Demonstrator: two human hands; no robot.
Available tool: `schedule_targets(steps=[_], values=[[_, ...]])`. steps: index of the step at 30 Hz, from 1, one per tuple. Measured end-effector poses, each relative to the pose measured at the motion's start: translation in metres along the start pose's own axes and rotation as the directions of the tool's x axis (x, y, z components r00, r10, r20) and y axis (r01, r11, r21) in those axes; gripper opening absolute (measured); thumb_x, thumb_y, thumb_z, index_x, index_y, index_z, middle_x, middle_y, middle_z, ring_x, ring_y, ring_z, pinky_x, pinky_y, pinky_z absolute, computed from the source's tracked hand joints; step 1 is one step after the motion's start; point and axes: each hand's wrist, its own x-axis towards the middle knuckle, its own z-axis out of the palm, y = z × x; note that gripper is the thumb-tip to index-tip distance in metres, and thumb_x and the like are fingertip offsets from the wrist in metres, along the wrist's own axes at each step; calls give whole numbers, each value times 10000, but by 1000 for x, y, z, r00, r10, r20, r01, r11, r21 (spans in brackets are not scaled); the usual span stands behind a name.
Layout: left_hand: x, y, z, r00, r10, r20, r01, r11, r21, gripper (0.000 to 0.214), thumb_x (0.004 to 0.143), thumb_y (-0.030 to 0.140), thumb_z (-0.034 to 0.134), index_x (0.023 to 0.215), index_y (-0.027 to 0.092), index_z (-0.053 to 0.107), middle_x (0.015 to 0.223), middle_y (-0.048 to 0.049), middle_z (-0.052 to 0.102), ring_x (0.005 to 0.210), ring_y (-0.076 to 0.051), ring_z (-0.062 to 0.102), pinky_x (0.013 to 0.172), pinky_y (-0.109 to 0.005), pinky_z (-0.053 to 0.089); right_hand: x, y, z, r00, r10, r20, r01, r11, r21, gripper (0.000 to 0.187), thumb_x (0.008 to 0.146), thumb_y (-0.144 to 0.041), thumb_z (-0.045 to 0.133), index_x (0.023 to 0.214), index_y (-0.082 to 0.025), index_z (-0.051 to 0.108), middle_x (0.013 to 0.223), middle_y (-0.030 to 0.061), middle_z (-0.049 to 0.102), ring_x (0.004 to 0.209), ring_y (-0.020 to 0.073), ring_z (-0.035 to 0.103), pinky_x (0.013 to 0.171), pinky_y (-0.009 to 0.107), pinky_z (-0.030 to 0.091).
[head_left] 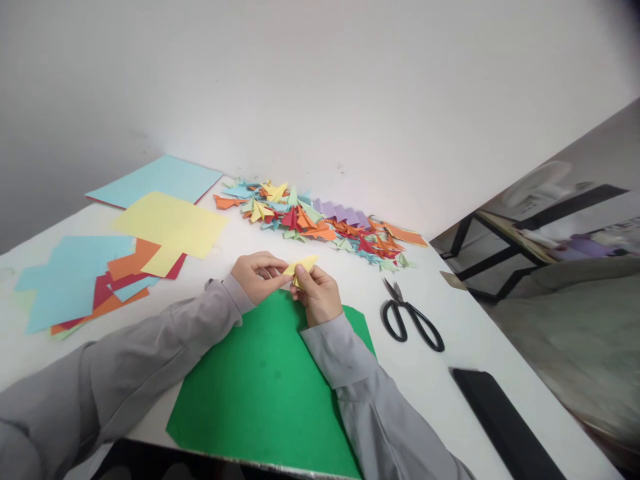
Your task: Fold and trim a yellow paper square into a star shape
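Both of my hands pinch a small folded yellow paper [303, 265] just above the far edge of a large green sheet [265, 393]. My left hand [257, 275] grips its left end with curled fingers. My right hand [317, 294] holds its right part between thumb and fingertips. Both arms wear grey sleeves and rest over the white table [440, 300].
A long heap of folded coloured paper pieces [320, 223] lies beyond my hands. Black scissors [411, 319] lie to the right, and a flat black object [505, 423] lies near the right edge. Yellow sheets [170, 227], a light blue sheet [157, 179] and stacked coloured sheets [85, 283] lie left.
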Motion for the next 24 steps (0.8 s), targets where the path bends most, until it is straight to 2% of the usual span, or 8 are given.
schedule_targets(steps=[2,4,7,11,24], values=[[1,-1,0,988,-145,46,150,980,-128,163,558,257,649,632,112,656,579,-25,591,465,-78,501,449,-219,421,0,0,0,1000,14,4,-14,999,29,266,613,-403,651,588,-147,582,432,-39,527,359,49,436,350,164,340],[2,-5,0,947,-305,100,320,918,-234,215,561,308,651,634,106,649,478,-3,558,409,-75,477,423,-222,403,0,-1,0,1000,25,5,-25,998,51,276,598,-407,662,573,-145,581,425,-37,525,357,48,433,347,161,337],[3,-10,-1,903,-394,171,429,835,-345,282,508,343,692,642,101,638,440,7,546,401,-89,492,417,-229,404,0,-1,0,999,36,17,-37,997,65,281,581,-407,674,555,-144,579,432,-34,531,353,45,428,342,160,331],[3,-9,-1,881,-417,224,472,803,-364,332,479,379,708,628,95,625,452,-6,563,411,-100,513,411,-227,407,0,-1,-1,997,64,52,-67,996,60,276,581,-401,677,544,-145,581,443,-33,540,354,44,433,348,163,336],[2,-7,-1,883,-400,243,466,802,-373,306,500,379,700,609,107,612,453,1,561,453,-126,554,465,-270,462,0,-3,-1,993,87,76,-90,995,44,280,555,-398,689,530,-143,575,443,-35,535,351,46,428,347,171,325]])
